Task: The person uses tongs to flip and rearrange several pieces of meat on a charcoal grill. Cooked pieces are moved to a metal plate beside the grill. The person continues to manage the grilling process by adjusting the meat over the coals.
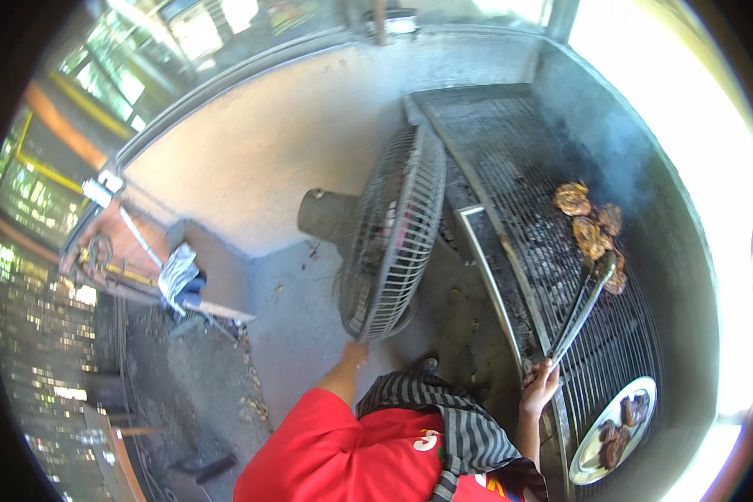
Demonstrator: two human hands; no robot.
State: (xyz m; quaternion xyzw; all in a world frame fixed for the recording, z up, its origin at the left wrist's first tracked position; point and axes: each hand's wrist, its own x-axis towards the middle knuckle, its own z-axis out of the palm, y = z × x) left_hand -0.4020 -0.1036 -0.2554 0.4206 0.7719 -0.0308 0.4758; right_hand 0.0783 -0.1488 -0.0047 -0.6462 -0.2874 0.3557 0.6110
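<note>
My right hand (541,381) is closed around the handle end of long metal tongs (572,323). The tips of the tongs reach the browned meat pieces (590,237) grouped on the barbecue grate (530,226), by the far wall. Whether the tips pinch a piece is unclear. My left hand (354,355) is at the lower rim of a large caged fan (392,245), which faces the grill. Its fingers are blurred and partly hidden there. An oval metal platter (580,461) with a few dark meat pieces (616,442) rests on the near part of the grate.
Smoke (608,144) rises along the wall behind the grill. A metal rail (492,285) runs along the grill's front. To the left, a striped cloth (179,273) hangs at a wooden ledge (141,238). A low plastered wall (270,144) stands behind the fan.
</note>
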